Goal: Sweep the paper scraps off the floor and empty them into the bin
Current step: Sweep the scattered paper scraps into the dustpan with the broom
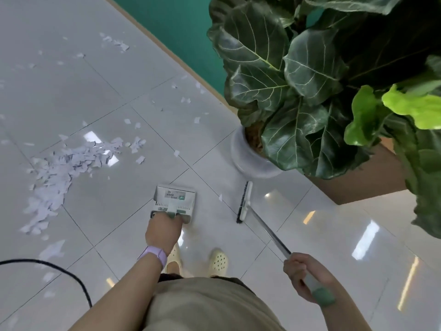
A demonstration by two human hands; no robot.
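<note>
Blur over much of the view: grey-white plastic dustpan (175, 199) soft-edged, label print unreadable. Handle of that dustpan hidden beneath left hand (163, 226), fingers curled down round it, fingertips out of sight. Whether the pan touches the glossy white tiled floor (310, 235) or hangs just above it: cannot tell. Bin nowhere in view.

Right hand (304, 275) wrapped closed about the upper end of the long silver-handled broom (262, 225), fingers (294, 261) curled over the shaft, green grip end poking out below the palm. Broom's white head with dark bristles (244, 201) down by the floor, just right of the dustpan, apart from it, near the round white plant pot (248, 156).

Torn white paper scraps (59, 173) heaped in a loose drift well left of the dustpan, smaller bits scattered farther up the tiles, one small scrap between pan and broom head.

Large dark-green broad-leaved plant (298, 75) covering the upper right, cut off by the frame edge, hiding most of its pot. Black cable (71, 277) curving across lower left, cut off at the edge. Lilac wristband (154, 255) on the left wrist; pale perforated clogs (218, 261) partly hidden behind the body.
</note>
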